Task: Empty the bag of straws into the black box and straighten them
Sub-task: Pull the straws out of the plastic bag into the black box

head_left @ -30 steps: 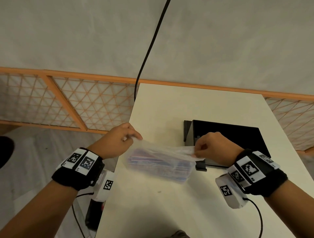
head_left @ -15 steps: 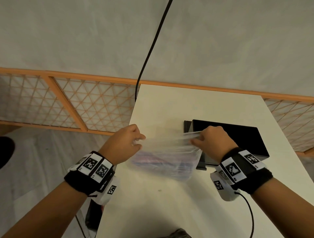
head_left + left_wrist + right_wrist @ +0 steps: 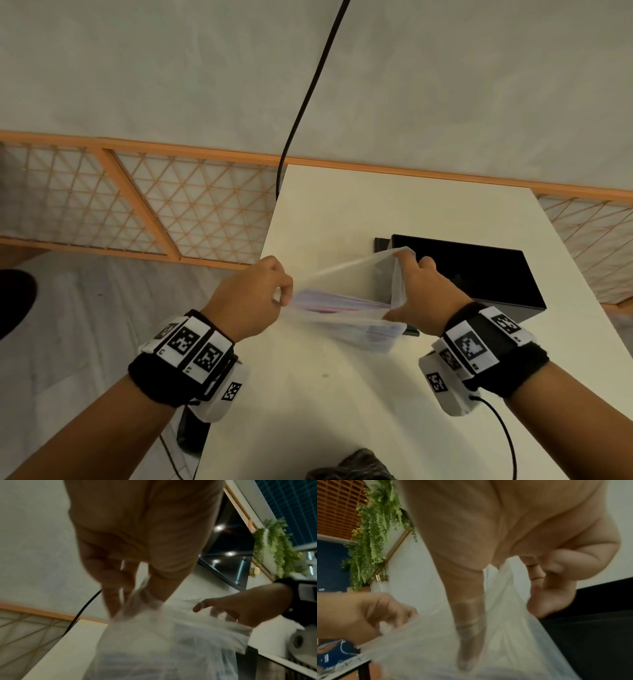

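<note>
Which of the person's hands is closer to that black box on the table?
The right hand. It grips the bag at the black box's near left corner, overlapping its edge. The left hand pinches the bag's other side, farther left, off the table's edge.

We see the clear plastic bag held up at mid-frame, its mouth stretched wide, its lower right end overlapping the black box's left end. Inside it the straws lie as a flat bundle of pink, blue and white. The black box, rectangular and open-topped, sits on the white counter at centre right.
</note>
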`<move>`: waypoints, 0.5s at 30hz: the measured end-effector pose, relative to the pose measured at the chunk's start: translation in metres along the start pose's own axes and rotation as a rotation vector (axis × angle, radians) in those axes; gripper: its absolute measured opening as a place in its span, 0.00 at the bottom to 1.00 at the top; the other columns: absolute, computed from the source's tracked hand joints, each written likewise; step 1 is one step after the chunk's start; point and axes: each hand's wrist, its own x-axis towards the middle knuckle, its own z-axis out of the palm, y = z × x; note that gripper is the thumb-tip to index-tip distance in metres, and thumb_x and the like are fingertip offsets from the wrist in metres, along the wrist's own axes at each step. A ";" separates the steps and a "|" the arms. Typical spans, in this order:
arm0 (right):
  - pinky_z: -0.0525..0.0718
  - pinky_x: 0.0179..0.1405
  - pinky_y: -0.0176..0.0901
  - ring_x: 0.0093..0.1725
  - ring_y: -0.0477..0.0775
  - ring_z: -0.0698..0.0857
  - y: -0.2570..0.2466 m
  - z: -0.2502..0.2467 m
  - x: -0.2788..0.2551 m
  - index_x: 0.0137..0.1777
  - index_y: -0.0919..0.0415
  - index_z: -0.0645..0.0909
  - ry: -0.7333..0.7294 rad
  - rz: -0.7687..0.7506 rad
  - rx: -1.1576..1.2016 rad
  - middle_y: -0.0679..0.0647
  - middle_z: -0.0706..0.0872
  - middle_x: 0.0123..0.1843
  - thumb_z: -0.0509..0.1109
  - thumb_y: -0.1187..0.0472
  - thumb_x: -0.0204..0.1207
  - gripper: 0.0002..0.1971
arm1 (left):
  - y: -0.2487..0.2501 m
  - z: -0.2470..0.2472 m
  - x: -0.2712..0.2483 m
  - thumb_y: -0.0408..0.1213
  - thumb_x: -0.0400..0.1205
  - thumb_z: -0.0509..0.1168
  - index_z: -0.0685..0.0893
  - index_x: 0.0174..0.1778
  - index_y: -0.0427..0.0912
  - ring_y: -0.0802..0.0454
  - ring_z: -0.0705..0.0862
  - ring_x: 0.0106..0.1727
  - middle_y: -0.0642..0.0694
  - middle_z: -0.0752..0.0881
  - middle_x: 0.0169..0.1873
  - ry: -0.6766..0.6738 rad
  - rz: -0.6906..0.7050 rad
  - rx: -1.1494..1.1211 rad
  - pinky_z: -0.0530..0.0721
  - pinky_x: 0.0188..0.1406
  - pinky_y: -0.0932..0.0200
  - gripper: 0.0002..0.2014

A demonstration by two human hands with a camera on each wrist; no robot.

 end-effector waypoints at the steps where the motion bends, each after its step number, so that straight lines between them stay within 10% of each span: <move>1: 0.85 0.51 0.52 0.48 0.65 0.84 -0.001 -0.001 -0.002 0.78 0.52 0.47 -0.016 -0.009 0.028 0.64 0.69 0.64 0.82 0.52 0.61 0.53 | 0.000 -0.001 0.000 0.26 0.73 0.61 0.83 0.48 0.59 0.54 0.78 0.42 0.57 0.75 0.53 -0.085 -0.055 0.020 0.77 0.38 0.58 0.20; 5: 0.85 0.46 0.49 0.45 0.65 0.85 -0.007 0.005 -0.007 0.78 0.38 0.36 -0.165 -0.113 0.010 0.70 0.74 0.62 0.77 0.63 0.65 0.57 | -0.001 -0.002 0.002 0.31 0.71 0.66 0.56 0.80 0.51 0.49 0.80 0.53 0.51 0.64 0.72 -0.242 -0.145 0.028 0.85 0.46 0.51 0.41; 10: 0.80 0.54 0.40 0.61 0.58 0.83 0.000 -0.001 -0.002 0.64 0.52 0.82 -0.192 -0.158 -0.069 0.58 0.82 0.66 0.55 0.76 0.73 0.27 | -0.005 -0.005 0.002 0.37 0.65 0.74 0.43 0.80 0.54 0.49 0.79 0.60 0.49 0.56 0.77 -0.319 -0.172 -0.217 0.86 0.54 0.46 0.55; 13: 0.83 0.54 0.48 0.54 0.60 0.85 0.001 0.003 -0.002 0.55 0.60 0.83 -0.089 -0.147 -0.082 0.59 0.86 0.57 0.59 0.59 0.80 0.13 | -0.005 -0.002 0.002 0.36 0.67 0.74 0.47 0.79 0.54 0.49 0.77 0.63 0.49 0.59 0.77 -0.308 -0.157 -0.215 0.85 0.57 0.48 0.51; 15: 0.84 0.50 0.48 0.47 0.56 0.85 0.004 0.006 -0.004 0.51 0.59 0.80 -0.100 -0.163 -0.009 0.54 0.84 0.50 0.60 0.31 0.71 0.29 | -0.010 0.000 0.002 0.41 0.71 0.73 0.50 0.80 0.48 0.50 0.73 0.69 0.48 0.62 0.76 -0.227 -0.157 -0.181 0.77 0.66 0.54 0.46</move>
